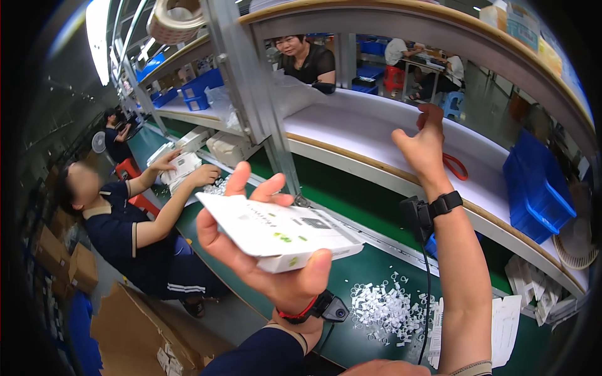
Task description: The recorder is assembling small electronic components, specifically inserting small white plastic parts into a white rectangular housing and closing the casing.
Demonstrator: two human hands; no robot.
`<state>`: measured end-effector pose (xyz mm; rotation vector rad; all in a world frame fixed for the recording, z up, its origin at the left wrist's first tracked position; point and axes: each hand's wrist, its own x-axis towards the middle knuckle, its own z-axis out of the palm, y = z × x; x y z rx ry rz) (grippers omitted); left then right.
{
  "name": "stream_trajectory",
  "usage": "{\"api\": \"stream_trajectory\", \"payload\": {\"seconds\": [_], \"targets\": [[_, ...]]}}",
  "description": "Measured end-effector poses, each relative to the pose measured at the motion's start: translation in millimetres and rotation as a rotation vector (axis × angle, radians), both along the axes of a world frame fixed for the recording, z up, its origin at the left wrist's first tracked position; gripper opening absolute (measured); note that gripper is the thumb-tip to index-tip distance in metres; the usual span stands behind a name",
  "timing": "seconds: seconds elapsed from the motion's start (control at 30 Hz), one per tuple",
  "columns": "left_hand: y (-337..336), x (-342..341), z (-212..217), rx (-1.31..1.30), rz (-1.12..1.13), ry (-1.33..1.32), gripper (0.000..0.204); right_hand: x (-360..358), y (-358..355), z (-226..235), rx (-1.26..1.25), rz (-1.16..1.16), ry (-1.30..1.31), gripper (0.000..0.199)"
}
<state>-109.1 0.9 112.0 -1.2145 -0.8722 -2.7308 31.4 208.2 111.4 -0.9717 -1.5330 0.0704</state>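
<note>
My left hand (288,276) grips a flat white carton (276,229) with green marks and a dark printed picture, tilted above the bench. Its thumb lies along the near side, and the fingers come round the far left side. Raised over the shelf (357,131), my right hand (426,141) has its thumb and fingers apart, with nothing seen between them. A red loop (456,167) lies on the shelf beside that wrist. Below, a heap of small white clip-like parts (385,307) with rings is spread on the green bench (338,282).
A blue bin (538,188) stands at the shelf's right end. Upright metal posts (251,81) frame the shelf. At the left, a co-worker (135,219) handles white cartons (182,168). White printed sheets (505,326) lie right of the heap, and a brown cardboard box (138,332) stands lower left.
</note>
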Motion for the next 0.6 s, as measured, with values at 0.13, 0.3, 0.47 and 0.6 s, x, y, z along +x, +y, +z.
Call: {"api": "stream_trajectory", "payload": {"seconds": [0.13,0.3,0.47,0.6], "targets": [[-1.7,2.3,-0.2,-0.055,0.047,0.005,0.116,0.0,-14.4,15.6,0.156,0.054,-0.004,0.059],[1.1,7.2,13.5,-0.016,-0.004,0.107,0.111,8.9,-68.1,58.6,0.205,0.240,0.016,0.055],[4.0,12.1,-2.2,-0.034,-0.285,0.200,0.101,52.8,-151.4,33.4,0.063,0.446,-0.106,0.028],[7.7,31.1,-22.9,-0.078,-0.553,0.499,0.092,92.8,-224.1,-9.8,-0.234,0.498,0.043,0.043]]}}
